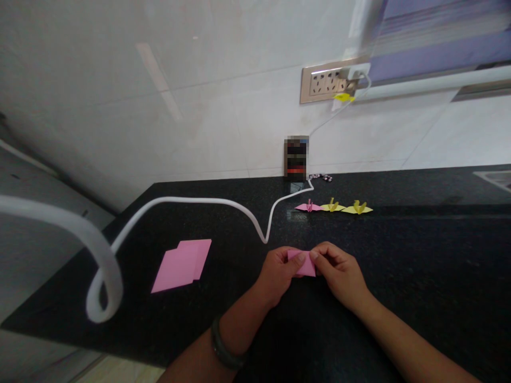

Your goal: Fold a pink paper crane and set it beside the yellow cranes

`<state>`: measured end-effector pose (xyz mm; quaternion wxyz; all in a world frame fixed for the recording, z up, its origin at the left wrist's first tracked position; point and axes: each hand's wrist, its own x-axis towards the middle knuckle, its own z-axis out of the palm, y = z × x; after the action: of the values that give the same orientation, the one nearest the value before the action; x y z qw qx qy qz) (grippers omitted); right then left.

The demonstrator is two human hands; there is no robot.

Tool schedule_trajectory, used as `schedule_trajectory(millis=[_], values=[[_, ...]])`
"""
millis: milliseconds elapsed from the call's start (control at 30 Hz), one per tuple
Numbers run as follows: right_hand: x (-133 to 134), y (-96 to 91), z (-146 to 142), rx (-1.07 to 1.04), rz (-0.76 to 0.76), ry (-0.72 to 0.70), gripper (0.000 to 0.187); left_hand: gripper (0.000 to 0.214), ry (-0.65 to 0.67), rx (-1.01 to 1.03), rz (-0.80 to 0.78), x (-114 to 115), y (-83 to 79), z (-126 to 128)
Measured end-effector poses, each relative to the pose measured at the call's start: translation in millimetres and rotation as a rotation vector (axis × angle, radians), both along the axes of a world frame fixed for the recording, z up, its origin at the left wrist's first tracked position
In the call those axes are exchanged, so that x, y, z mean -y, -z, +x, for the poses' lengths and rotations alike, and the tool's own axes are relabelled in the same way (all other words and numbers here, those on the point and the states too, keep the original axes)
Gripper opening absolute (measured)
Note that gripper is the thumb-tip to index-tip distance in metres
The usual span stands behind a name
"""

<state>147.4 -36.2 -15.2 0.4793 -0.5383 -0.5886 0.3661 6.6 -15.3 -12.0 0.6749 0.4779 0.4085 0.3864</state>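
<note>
Both my hands meet over a small folded pink paper (304,264) on the black counter (419,255). My left hand (278,275) pinches its left side, thumb on top. My right hand (340,272) pinches its right edge with thumb and fingers closed. A dark bracelet (223,348) sits on my left wrist. To the left lies a stack of flat pink paper sheets (182,264). Behind my hands stand a pink paper crane (308,207) and two yellow paper cranes (332,206) (358,208) in a row.
A white cable (199,202) loops across the counter from the left to a phone (296,158) leaning on the tiled wall. A charger sits in a wall socket strip (333,81). The counter's left edge drops off near the cable loop.
</note>
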Motion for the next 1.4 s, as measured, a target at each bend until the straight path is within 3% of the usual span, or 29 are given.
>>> schedule_trajectory(millis=[100,267,467,667,767,933,1267,1400], values=[[-2,1.3,2,0.009,-0.021,-0.028,0.017,0.025,-0.015,-0.105,0.07,-3,-0.8,-4],[-4,0.2,4,-0.003,-0.044,-0.072,0.017,0.025,0.076,-0.238,0.133,-6,-3.0,-8],[-1,-1.9,4,-0.143,-0.104,-0.12,0.015,0.023,0.009,-0.081,0.001,-9,-1.9,-10],[1,-6.6,7,0.087,0.127,-0.192,0.011,0.021,-0.103,0.06,-0.102,-14,2.9,-12],[2,-7.6,7,0.158,0.165,-0.24,0.006,0.02,-0.107,0.134,-0.178,-15,2.3,-12],[2,-7.3,4,0.18,0.214,-0.271,0.016,0.021,-0.087,0.193,-0.276,-14,1.4,-11],[3,-7.5,0,0.177,0.171,-0.275,0.008,0.02,-0.085,0.202,-0.274,-13,4.1,-10],[3,-6.8,-1,0.155,0.122,-0.257,0.008,0.019,-0.134,0.146,-0.202,-14,5.6,-10]])
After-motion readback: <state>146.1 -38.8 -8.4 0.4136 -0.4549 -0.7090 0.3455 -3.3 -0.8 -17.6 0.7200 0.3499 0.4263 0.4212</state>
